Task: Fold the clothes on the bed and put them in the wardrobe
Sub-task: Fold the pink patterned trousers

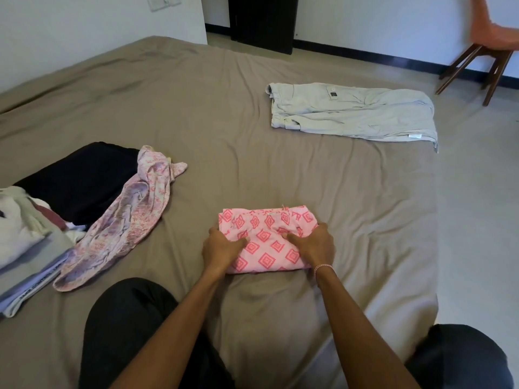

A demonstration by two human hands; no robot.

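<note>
A pink garment with a darker pink diamond print (pixel 266 240) lies folded into a small rectangle on the brown bed (pixel 224 122), just in front of me. My left hand (pixel 220 247) grips its left edge and my right hand (pixel 316 244) grips its right side, fingers curled into the cloth. A crumpled pink floral garment (pixel 129 220) lies unfolded to the left. Light grey trousers (pixel 351 113) lie spread flat at the far right of the bed.
A black folded garment (pixel 81 181) and a heap of white and grey clothes (pixel 22 237) sit at the left edge. My knees in dark trousers (pixel 126 327) rest on the bed. A wooden chair (pixel 488 49) stands on the floor at the far right; a dark door (pixel 261 21) is behind.
</note>
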